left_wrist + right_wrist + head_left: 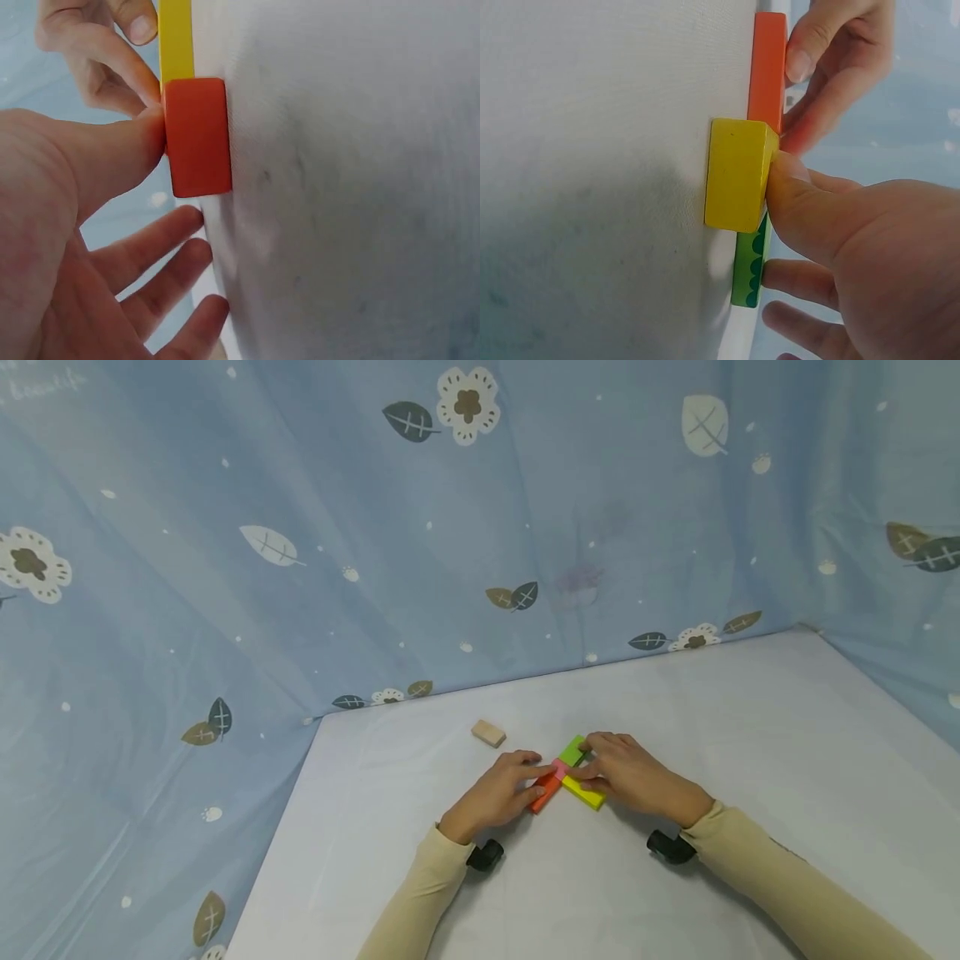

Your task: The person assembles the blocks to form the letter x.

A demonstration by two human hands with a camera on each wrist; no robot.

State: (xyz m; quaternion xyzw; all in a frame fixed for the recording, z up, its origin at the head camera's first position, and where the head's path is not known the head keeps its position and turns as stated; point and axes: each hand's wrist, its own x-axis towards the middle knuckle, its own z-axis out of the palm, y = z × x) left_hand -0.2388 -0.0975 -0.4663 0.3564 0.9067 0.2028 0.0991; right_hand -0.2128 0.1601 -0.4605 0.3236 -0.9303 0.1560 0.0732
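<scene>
While the left hand (pixel 498 793) pinches the orange block (pixel 545 792), right hand (pixel 633 774) fingers clamp the yellow block (pixel 584 792) on the surface (pixel 750 735).

Orange block (pixel 545 793), yellow block (pixel 584 793), green block (pixel 573 750), pink block (pixel 559 769), touching, flat
</scene>
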